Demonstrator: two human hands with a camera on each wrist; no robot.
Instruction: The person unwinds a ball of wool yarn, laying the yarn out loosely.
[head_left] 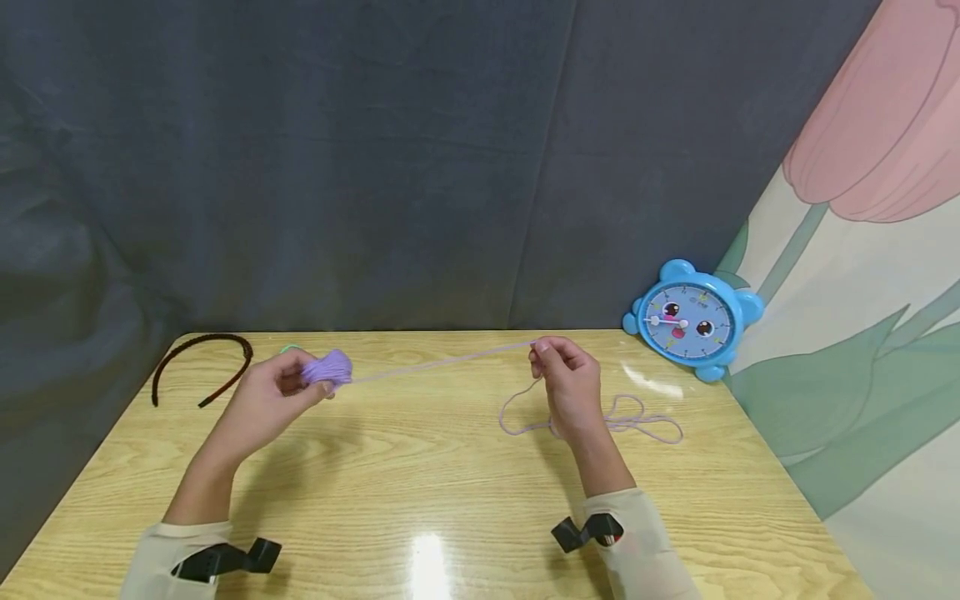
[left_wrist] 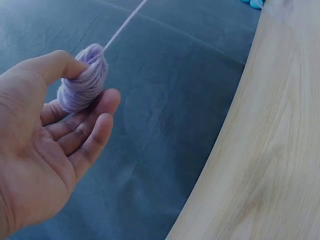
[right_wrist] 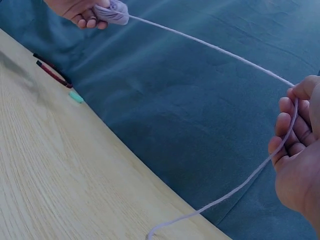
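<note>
A small ball of lilac yarn (head_left: pixel 327 369) is pinched between the thumb and fingers of my left hand (head_left: pixel 273 400), raised over the left part of the table. From the ball a taut strand (right_wrist: pixel 210 46) runs across to my right hand (head_left: pixel 572 385), whose thumb and forefinger pinch it. Past that pinch the yarn hangs down over the right palm in the right wrist view. Its loose tail (head_left: pixel 660 429) lies in loops on the table beside and behind the right hand. In the left wrist view the wound yarn (left_wrist: pixel 85 82) sits between thumb and fingertips.
A dark headband (head_left: pixel 202 337) lies at the table's back left, with a small green item (right_wrist: pixel 76 97) near it. The blue bear-shaped clock (head_left: pixel 688 321) stands at the back right. Behind the wooden table (head_left: pixel 420 467) hangs a dark curtain (head_left: pixel 360 167); a flower-painted wall is at right.
</note>
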